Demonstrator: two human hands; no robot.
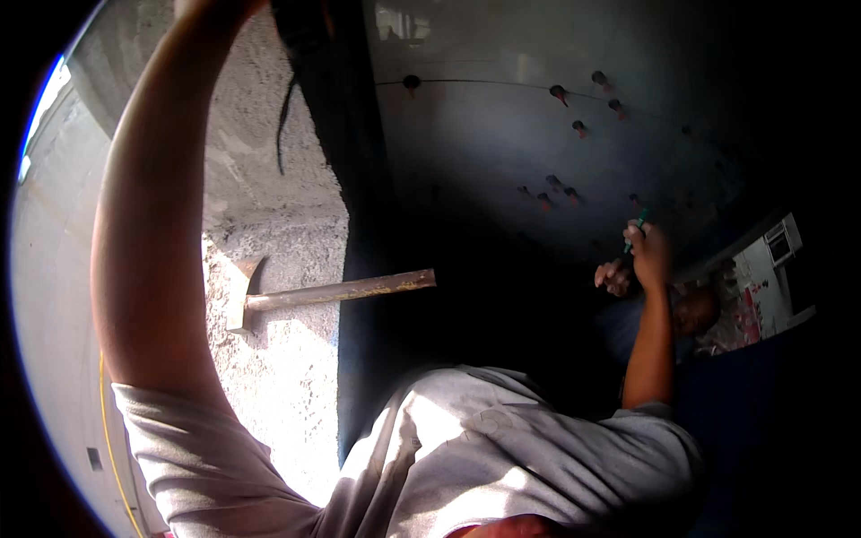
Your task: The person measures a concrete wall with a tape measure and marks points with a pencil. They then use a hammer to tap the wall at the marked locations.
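My left arm (152, 215) reaches up along the left side, and its hand is cut off by the top edge. On the right, my right hand (649, 253) is raised and closed around a slim green object (642, 218), whose kind I cannot make out. A large grey panel (484, 125) stands beyond it, with several small dark and red pegs (559, 93) sticking out of its face. Between my arms, a hammer (336, 291) with a worn wooden handle lies on a rough concrete ledge (296, 386), its handle jutting past the ledge's edge into shadow.
Close to my right hand is another person's hand (613, 278), with that person's head (696, 310) partly hidden behind my forearm. A dark cord (285, 125) hangs by the concrete at the top. Along the left runs a yellow line (112, 448). Deep shadow hides the middle.
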